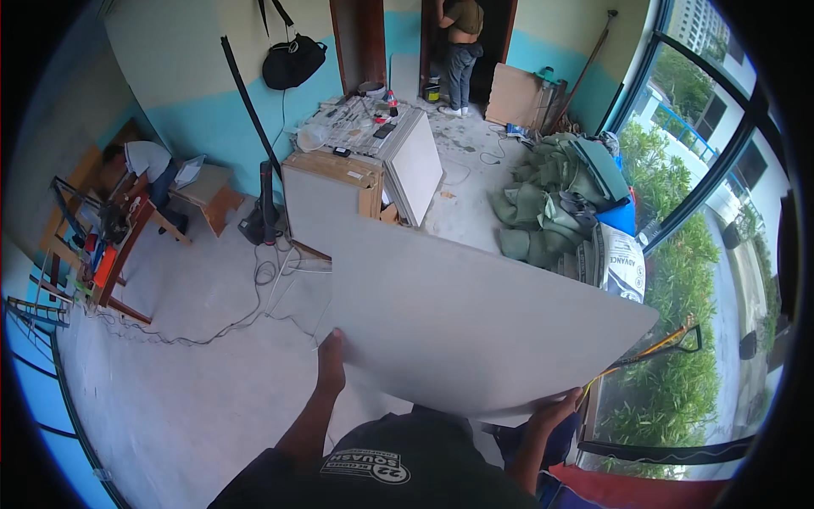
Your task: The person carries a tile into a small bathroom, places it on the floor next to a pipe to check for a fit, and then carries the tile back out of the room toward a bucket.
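A large flat pale grey board (475, 318) is held up in front of my body, its broad face toward me. My left hand (332, 356) grips its left edge near the bottom, with most of the fingers hidden behind it. At its lower right edge my right hand (555, 411) is closed on the board, the fingers partly out of sight underneath. The board's far edge reaches toward a stack of similar boards (413, 170) and hides part of the floor.
Cables (263, 280) trail over the floor at left, beside a black upright tool (264, 212). Green sacks (547, 195) and a white bag (621, 259) lie by the window. One person (144, 170) bends over a bench (127, 233); another (463, 59) stands in the doorway.
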The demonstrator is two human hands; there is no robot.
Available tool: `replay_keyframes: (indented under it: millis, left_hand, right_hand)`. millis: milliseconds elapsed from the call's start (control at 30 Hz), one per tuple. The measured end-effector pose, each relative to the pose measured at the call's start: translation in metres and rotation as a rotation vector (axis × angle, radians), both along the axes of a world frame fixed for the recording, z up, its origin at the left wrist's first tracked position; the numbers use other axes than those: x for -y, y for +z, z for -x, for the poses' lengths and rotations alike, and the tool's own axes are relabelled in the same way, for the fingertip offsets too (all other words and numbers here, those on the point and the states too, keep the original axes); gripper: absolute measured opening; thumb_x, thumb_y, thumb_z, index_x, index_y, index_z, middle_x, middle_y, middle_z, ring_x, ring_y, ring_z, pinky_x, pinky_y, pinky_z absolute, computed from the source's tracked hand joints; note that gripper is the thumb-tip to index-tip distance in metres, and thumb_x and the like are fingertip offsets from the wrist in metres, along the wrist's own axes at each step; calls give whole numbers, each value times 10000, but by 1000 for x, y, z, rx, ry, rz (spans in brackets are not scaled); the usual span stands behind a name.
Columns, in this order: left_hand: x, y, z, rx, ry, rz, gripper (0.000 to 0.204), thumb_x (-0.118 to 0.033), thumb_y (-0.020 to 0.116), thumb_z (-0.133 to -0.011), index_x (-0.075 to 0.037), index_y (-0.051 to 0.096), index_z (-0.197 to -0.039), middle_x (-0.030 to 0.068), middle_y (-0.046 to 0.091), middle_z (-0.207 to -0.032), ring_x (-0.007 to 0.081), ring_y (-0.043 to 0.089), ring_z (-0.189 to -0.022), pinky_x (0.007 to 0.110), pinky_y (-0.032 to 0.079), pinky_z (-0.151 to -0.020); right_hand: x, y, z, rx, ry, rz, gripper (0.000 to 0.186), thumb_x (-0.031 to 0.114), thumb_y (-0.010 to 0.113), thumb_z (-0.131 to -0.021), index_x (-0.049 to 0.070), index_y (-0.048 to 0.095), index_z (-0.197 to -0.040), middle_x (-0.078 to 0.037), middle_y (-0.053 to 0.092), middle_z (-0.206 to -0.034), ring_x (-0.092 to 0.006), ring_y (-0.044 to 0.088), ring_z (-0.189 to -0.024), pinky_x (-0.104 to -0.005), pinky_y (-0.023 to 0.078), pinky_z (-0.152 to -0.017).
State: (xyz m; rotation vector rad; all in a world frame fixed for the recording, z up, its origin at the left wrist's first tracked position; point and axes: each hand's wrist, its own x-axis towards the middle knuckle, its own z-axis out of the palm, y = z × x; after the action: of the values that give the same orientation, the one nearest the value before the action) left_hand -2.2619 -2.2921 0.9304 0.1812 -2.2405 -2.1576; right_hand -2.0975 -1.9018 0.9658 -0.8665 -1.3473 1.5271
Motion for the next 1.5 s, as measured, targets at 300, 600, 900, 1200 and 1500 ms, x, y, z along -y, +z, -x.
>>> replay_keyframes:
  millis: [300, 600, 900, 1200, 1500]
  left_hand:
    - [-120, 17, 263, 24, 42, -50, 424, -397, 413, -995, -95, 394, -698, -41, 337, -670, 83, 306, -653, 298, 297, -579]
    - [-213, -12, 503, 64, 71, -53, 479, -437, 369, -1010, -4, 560, -929, 33, 540, -852, 122, 482, -777, 318, 417, -731]
    - [-333, 3, 786, 13, 116, 51, 389, -342, 410, -999, -46, 403, -748, 13, 378, -708, 133, 353, -709, 333, 335, -646]
    - [-449, 9, 1014, -45, 181, 14, 444, -410, 445, -982, -40, 424, -738, 1, 378, -699, 125, 328, -699, 337, 329, -624]
    - [-553, 15, 1189, 108, 299, 73, 454, -452, 462, -982, -41, 538, -804, -8, 443, -709, 104, 410, -689, 309, 375, -627]
  right_hand:
    - [-126, -10, 265, 82, 9, 104, 674, 498, 378, -978, -116, 499, -1229, -192, 520, -1229, -273, 486, -1115, -396, 371, -978]
    - [-222, 0, 557, 125, 30, 45, 733, 552, 371, -964, -126, 516, -1201, -214, 561, -1147, -286, 506, -1086, -402, 365, -976]
    - [-332, -2, 796, 125, 19, 18, 754, 532, 326, -981, -137, 430, -1312, -253, 471, -1318, -308, 453, -1212, -421, 328, -1033]
    - [-444, -30, 1027, 73, 50, 30, 782, 558, 309, -978, -101, 321, -1398, -233, 374, -1416, -321, 387, -1278, -438, 276, -1080]
    - [-575, -8, 1283, 151, 255, 38, 764, 558, 311, -982, -87, 338, -1392, -213, 387, -1404, -299, 384, -1270, -406, 265, -1083]
